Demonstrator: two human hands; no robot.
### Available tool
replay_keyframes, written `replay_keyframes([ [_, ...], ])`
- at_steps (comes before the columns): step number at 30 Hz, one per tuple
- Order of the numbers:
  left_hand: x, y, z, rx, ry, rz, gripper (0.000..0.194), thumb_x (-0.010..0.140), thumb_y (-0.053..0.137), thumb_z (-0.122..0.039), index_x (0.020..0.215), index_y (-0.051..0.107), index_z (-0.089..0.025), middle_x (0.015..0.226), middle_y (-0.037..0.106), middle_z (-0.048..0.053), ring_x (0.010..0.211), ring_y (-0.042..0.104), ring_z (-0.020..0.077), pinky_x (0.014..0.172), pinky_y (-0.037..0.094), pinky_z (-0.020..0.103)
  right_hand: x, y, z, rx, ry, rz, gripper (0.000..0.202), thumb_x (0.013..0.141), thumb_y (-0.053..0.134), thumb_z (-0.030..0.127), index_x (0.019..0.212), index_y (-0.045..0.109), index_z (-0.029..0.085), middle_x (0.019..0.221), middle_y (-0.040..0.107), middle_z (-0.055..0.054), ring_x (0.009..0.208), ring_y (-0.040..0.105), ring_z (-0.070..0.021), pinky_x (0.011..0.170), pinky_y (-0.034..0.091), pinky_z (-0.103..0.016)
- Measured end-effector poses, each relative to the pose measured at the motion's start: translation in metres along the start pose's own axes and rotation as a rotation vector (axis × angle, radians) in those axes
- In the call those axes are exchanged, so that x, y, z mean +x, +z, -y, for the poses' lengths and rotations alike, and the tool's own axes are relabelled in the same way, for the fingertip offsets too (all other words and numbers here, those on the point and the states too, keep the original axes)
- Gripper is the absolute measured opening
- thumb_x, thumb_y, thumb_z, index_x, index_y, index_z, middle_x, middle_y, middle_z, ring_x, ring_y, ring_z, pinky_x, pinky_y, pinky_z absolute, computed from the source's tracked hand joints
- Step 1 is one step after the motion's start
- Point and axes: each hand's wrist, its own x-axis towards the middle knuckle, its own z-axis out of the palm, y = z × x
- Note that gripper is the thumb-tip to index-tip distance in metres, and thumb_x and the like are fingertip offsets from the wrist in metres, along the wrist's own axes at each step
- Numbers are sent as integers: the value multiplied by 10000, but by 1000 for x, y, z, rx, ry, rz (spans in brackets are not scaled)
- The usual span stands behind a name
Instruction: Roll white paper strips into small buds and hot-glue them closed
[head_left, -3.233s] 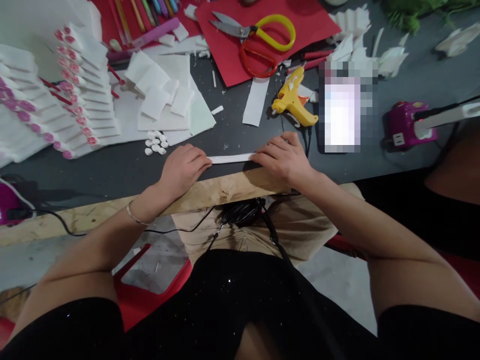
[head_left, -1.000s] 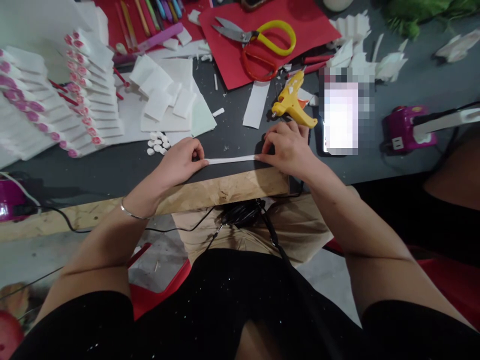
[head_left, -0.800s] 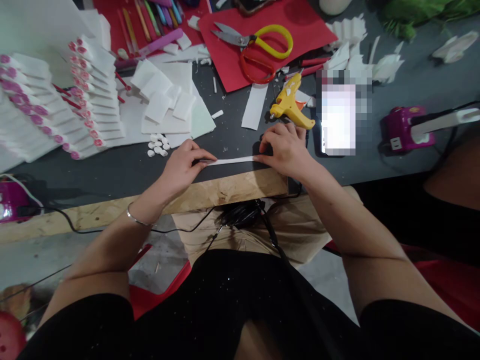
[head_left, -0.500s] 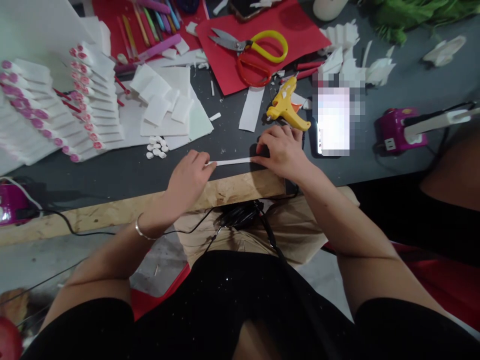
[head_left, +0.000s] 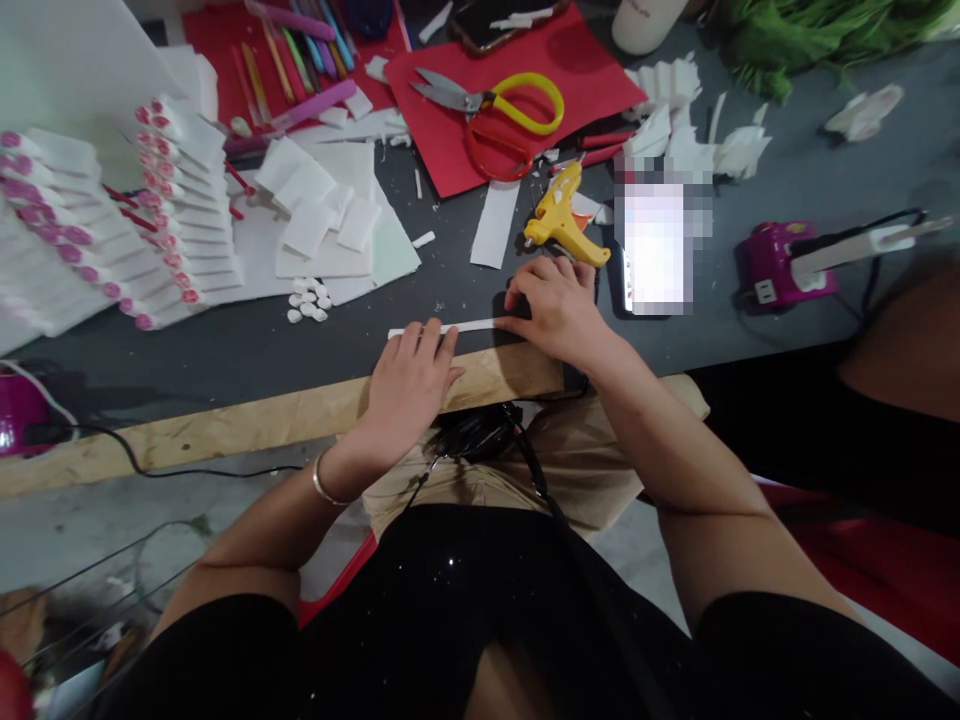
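Pinching one end of a thin white strip (head_left: 476, 325) with the right hand (head_left: 556, 308), resting the left hand (head_left: 409, 385) loose and flat on it, on a dark table (head_left: 285, 350), near a yellow glue gun (head_left: 561, 220), with tiny writing on a white container (head_left: 645, 22), too blurry to read.

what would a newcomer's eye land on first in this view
Probably the scissors, one handle yellow and one red, lying on a red sheet toward the upper middle. Just nearer is a yellow glue gun, beyond the right hand. Lower down, the left hand lies palm down across a thin white strip, with the right hand's thumb at its other end.
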Motion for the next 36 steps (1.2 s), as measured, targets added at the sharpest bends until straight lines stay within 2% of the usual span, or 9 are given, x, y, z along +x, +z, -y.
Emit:
replay_keyframes([
  [3,8,2,-9,-54,26,0,446,1015,486,-242,1410,512,-34,1355,586,259,1241,545,347,1012,494,472,-1,1,1,2,8,-10,162,900,673,371,923,631,217,1161,618,-107,1110,502,-327,965,351,-523],
  [6,15,3,-15,-81,-32,46,431,1007,527,-273,1331,553,10,1270,607,277,1165,576,355,979,501,473,-1,0,3,-12,15,5,152,904,666,359,928,631,213,1166,617,-107,1116,504,-331,966,344,-521],
  [9,19,4,-16,-71,-61,62,483,998,564,-305,1394,527,-31,1269,605,262,1169,572,365,971,494,477,-2,-1,5,-9,16,-4,145,905,654,353,927,627,212,1142,625,-111,1106,509,-334,965,339,-518],
  [14,16,8,-14,-58,-44,13,531,980,610,-359,1446,503,-128,1321,596,226,1192,550,352,966,495,474,-6,0,9,-3,19,-45,126,908,647,342,930,626,220,1140,638,-106,1102,515,-328,990,324,-526],
  [17,14,9,-14,-42,-38,3,556,970,630,-388,1449,505,-136,1343,597,208,1188,548,337,978,491,458,-9,0,12,-3,33,-49,98,919,643,322,944,627,228,1164,649,-92,1116,516,-319,1017,308,-524],
  [22,14,8,-16,-18,-22,59,600,999,572,-425,1490,479,-95,1347,608,201,1171,531,343,975,483,460,-7,-2,10,6,46,-18,95,934,641,323,958,640,232,1176,649,-82,1132,520,-312,1004,323,-501],
  [30,15,9,-18,-12,-33,91,618,997,574,-433,1555,439,-206,1305,610,171,1222,491,363,988,451,488,-10,-1,12,79,50,-39,90,925,617,301,953,669,233,1190,660,-87,1130,526,-317,1009,338,-525],
  [33,15,9,-17,-16,-39,90,610,995,580,-432,1552,444,-222,1312,610,171,1206,500,355,980,448,481,-17,-13,10,88,49,-95,196,984,510,322,1048,685,259,1237,661,-75,1183,529,-310,1053,328,-534],
  [36,15,9,-16,-16,-38,86,597,1002,569,-429,1548,447,-222,1323,608,174,1196,504,349,979,443,480,-28,-33,-15,27,214,-307,352,1024,384,359,1181,684,266,1310,618,-109,1256,491,-336,1085,297,-571],
])
